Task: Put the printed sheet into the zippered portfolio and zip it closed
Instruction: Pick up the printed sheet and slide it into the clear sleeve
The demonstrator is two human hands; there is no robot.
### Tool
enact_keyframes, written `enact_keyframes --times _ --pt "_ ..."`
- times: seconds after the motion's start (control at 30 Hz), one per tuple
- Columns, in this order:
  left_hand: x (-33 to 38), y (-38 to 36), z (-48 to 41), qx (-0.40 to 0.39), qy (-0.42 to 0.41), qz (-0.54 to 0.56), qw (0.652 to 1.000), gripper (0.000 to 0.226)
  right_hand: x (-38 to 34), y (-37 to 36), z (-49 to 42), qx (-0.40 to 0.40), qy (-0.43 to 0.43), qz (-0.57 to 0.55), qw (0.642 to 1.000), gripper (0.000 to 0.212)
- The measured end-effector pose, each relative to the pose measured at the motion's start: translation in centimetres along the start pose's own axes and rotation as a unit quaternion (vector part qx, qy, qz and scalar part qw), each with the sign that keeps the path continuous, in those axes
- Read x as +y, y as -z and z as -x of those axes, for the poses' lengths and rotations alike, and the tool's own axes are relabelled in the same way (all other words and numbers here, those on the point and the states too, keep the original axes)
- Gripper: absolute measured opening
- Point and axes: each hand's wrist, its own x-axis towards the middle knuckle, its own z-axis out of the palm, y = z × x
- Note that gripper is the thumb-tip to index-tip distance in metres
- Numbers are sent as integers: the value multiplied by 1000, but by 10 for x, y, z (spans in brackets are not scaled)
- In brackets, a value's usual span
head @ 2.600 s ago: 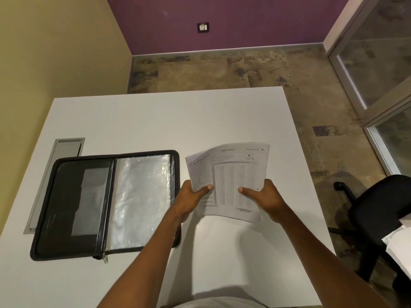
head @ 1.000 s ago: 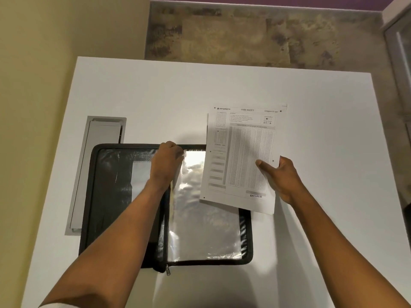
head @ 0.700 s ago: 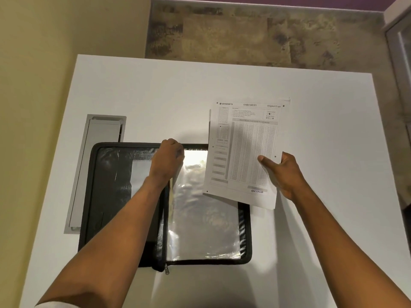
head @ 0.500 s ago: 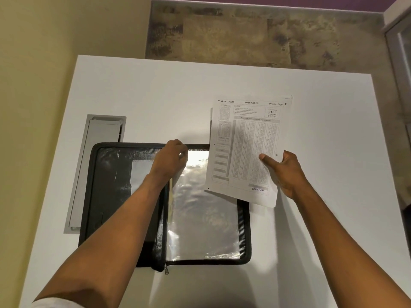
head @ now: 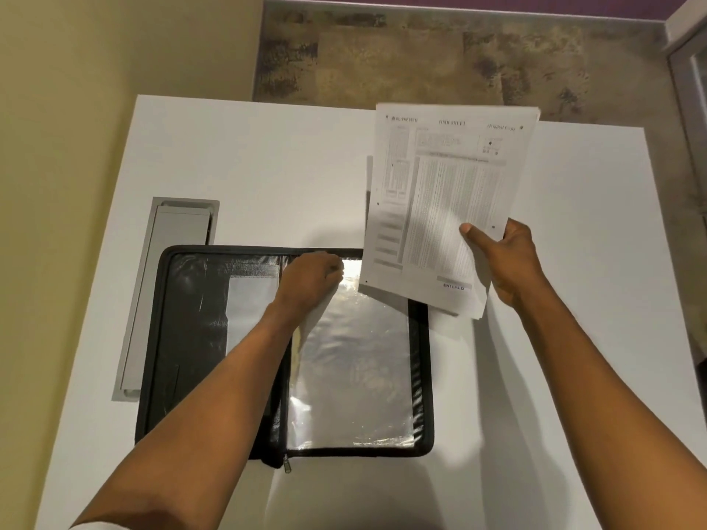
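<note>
A black zippered portfolio lies open flat on the white table, with a shiny clear plastic sleeve filling its right half. My left hand pinches the sleeve's top edge near the spine. My right hand holds the printed sheet by its lower right corner, raised above the table with its lower left corner overlapping the portfolio's top right corner. The zipper pull hangs at the portfolio's near edge.
A grey metal cable hatch is set into the table just left of the portfolio. A yellow wall runs along the table's left side. Patterned carpet lies beyond the far edge, and a glass door frame stands at the right.
My right hand has lifted the printed sheet higher and a little to the right. My left hand stays at the sleeve's top edge. The portfolio has not moved.
</note>
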Motion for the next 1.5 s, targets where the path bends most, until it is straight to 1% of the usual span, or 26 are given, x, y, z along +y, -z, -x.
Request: enact_keyframes --times 0.1,0.27,0.4,0.57,0.77,0.97,1.13,1.27,1.37,1.43,1.5 --pt "-2 -11 8 36 19 24 999 17 -21 -13 -17 -5 27 0 1000 33" --pt "-4 -19 23 94 4 -10 996 16 -49 -41 -43 -50 74 29 996 40" --pt "-5 -21 32 115 -14 -33 993 14 -64 -63 -59 -96 99 72 988 38" --pt "-3 -21 36 150 -36 -35 987 9 -71 -87 -73 -159 122 135 970 35" --pt "2 -23 37 168 -47 -19 984 10 -69 -109 -84 -203 102 183 957 30" --pt "3 -24 38 179 -49 -20 982 6 -65 -118 -95 -234 84 208 946 33" --pt "7 -22 38 162 -44 -21 986 8 -56 -126 -107 -258 57 194 945 30" --pt "13 -20 36 168 -45 -35 984 8 -55 -127 -118 -266 45 156 950 26" --pt "19 -21 33 178 -47 -34 982 10 -57 -127 -125 -271 40 131 953 30" --pt "24 -25 33 176 -46 -31 983 10 -58 -130 -127 -284 39 137 948 33" --pt "28 -29 34 166 -37 -29 985 10 -58 -134 -128 -293 35 153 943 31"
